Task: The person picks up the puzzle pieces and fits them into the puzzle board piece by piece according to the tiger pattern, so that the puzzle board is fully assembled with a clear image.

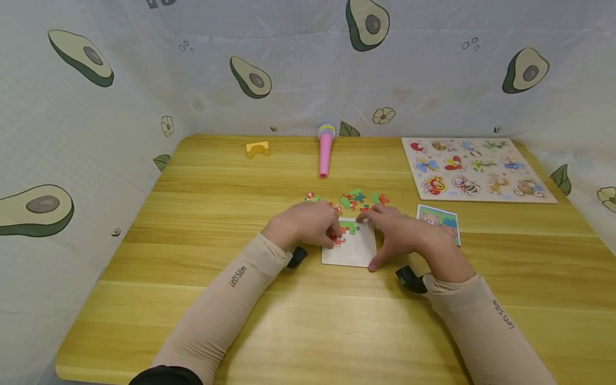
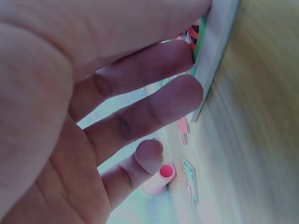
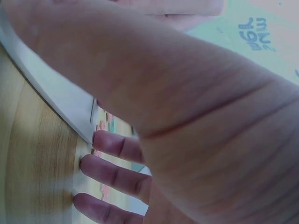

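Note:
A white square puzzle board lies on the table with a few joined jigsaw pieces, green and red-orange, in its upper left part. My left hand reaches over the board's left side, thumb and index finger pinching at a red-orange puzzle piece; its other fingers are by the board's edge in the left wrist view. My right hand holds the board's right side, thumb at the lower right corner and fingers by the upper edge. Several loose puzzle pieces lie just beyond the board.
A small picture card lies right of the board, partly behind the right hand. Behind it is a large wooden insect puzzle. A pink toy microphone and a yellow arch block are near the table's back edge.

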The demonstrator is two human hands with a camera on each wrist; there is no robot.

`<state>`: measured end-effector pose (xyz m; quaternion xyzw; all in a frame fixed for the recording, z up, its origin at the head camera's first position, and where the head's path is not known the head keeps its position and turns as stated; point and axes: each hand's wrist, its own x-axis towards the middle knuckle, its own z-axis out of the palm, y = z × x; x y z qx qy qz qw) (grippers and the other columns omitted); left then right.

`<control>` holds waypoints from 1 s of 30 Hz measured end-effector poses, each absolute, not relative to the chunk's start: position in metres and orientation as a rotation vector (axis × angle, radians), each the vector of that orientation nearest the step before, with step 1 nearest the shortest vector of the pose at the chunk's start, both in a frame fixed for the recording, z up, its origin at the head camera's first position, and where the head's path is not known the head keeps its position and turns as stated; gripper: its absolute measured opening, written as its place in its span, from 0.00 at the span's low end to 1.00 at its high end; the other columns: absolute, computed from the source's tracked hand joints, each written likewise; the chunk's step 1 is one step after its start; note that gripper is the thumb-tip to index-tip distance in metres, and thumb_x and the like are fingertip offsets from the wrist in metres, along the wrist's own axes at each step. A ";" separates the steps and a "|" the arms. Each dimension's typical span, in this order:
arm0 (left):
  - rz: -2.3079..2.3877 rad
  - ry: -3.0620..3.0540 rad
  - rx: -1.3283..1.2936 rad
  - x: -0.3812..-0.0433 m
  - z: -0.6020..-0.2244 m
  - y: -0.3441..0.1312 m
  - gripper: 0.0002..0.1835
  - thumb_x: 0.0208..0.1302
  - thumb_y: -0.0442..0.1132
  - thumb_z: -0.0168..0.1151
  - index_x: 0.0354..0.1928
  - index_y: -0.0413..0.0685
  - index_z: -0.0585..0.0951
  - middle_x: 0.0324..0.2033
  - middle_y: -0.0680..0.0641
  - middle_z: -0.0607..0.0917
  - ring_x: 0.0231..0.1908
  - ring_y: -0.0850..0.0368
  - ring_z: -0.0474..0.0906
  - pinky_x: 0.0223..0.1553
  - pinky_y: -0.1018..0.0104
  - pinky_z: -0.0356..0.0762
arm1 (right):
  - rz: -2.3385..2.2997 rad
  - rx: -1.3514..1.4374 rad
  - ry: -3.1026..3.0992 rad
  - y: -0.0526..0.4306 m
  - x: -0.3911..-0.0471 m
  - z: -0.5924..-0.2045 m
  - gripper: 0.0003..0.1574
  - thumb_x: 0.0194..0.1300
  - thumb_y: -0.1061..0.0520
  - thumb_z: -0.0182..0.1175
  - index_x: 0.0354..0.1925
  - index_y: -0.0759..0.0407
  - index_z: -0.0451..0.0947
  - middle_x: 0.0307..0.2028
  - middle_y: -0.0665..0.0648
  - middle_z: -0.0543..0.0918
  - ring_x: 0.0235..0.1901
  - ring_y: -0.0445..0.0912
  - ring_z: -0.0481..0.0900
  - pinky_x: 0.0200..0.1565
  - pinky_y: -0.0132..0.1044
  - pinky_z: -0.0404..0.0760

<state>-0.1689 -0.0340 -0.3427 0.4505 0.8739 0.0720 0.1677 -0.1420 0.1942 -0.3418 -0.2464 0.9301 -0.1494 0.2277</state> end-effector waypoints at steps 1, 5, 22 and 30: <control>0.197 2.492 1.279 -0.169 -0.343 -0.034 0.09 0.62 0.42 0.72 0.25 0.58 0.83 0.27 0.56 0.77 0.30 0.62 0.70 0.30 0.71 0.66 | -0.411 -0.675 2.562 0.194 -0.142 -0.342 0.64 0.38 0.33 0.82 0.67 0.57 0.68 0.59 0.62 0.68 0.60 0.60 0.65 0.62 0.62 0.67; 0.184 2.511 1.272 -0.168 -0.344 -0.034 0.10 0.61 0.41 0.72 0.23 0.58 0.82 0.25 0.57 0.76 0.29 0.63 0.69 0.28 0.70 0.64 | -0.410 -0.674 2.561 0.194 -0.142 -0.343 0.65 0.37 0.32 0.82 0.67 0.58 0.67 0.59 0.63 0.68 0.60 0.60 0.65 0.62 0.62 0.66; -0.006 2.608 1.180 -0.155 -0.339 -0.026 0.15 0.66 0.44 0.69 0.21 0.59 0.79 0.28 0.57 0.73 0.29 0.63 0.67 0.29 0.67 0.65 | -0.406 -0.674 2.566 0.196 -0.143 -0.343 0.65 0.37 0.32 0.82 0.67 0.56 0.67 0.60 0.62 0.68 0.61 0.60 0.64 0.63 0.62 0.66; 0.171 2.646 1.110 -0.163 -0.341 -0.031 0.07 0.55 0.49 0.78 0.34 0.61 0.90 0.30 0.63 0.82 0.33 0.67 0.76 0.35 0.67 0.76 | -0.405 -0.668 2.562 0.194 -0.143 -0.342 0.64 0.38 0.33 0.82 0.67 0.57 0.67 0.60 0.62 0.68 0.62 0.61 0.63 0.63 0.62 0.66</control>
